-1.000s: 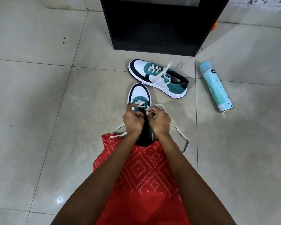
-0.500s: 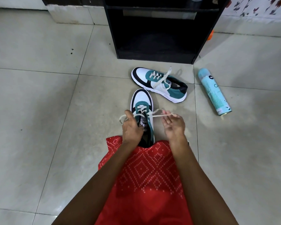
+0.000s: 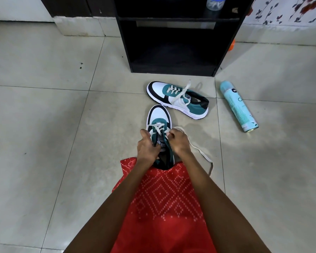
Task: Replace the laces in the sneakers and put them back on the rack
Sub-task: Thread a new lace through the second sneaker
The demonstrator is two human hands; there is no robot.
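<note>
Near sneaker (image 3: 158, 115) on the floor (image 3: 62, 125), toe toward the rack (image 3: 171, 52); left hand (image 3: 147, 148) grips its left eyelet edge; right hand (image 3: 179, 143) pinches the lace (image 3: 157, 128), loose end trailing right; far sneaker (image 3: 179, 99), laced, just beyond; can (image 3: 237, 106) lying at right

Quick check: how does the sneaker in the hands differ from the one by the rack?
The near sneaker points toe-first at the rack; the far sneaker lies toe-left. The left hand grips the near sneaker, the right hand pinches its lace; the far sneaker lies untouched. The near sneaker is laced only low down, lace trailing on the floor; the far sneaker is laced higher. Both are teal, white and black.
</note>
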